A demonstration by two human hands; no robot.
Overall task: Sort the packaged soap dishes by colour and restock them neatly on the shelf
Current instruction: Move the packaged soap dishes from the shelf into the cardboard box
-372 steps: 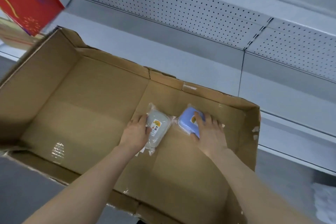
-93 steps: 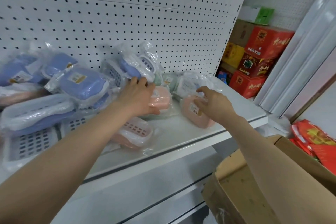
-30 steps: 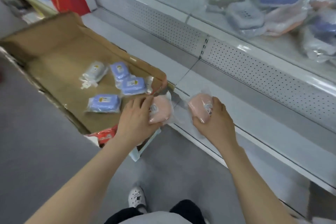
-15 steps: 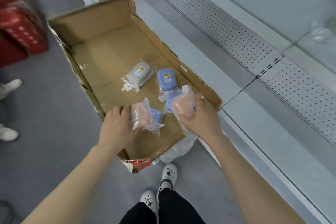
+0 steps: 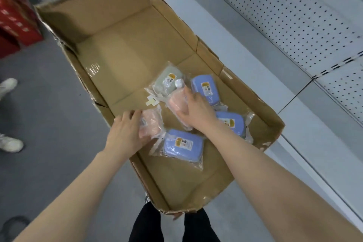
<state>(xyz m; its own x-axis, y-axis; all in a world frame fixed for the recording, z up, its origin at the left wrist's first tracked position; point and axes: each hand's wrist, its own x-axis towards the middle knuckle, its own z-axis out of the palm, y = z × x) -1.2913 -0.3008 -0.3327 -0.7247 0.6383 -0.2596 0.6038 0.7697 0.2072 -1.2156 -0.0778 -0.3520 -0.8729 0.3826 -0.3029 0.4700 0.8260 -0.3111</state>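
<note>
Gripped pink soap dish (image 5: 152, 125) in left hand (image 5: 125, 133) at left wall of cardboard box (image 5: 117, 45), second pink soap dish (image 5: 175, 104) in right hand (image 5: 196, 112) mid-box among blue soap dishes (image 5: 182, 144); probably best laid flat side by side, clear of blues.

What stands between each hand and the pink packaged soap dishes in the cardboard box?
Nothing visible: the left hand grips one pink plastic-wrapped soap dish and the right hand grips the second pink soap dish.
</note>
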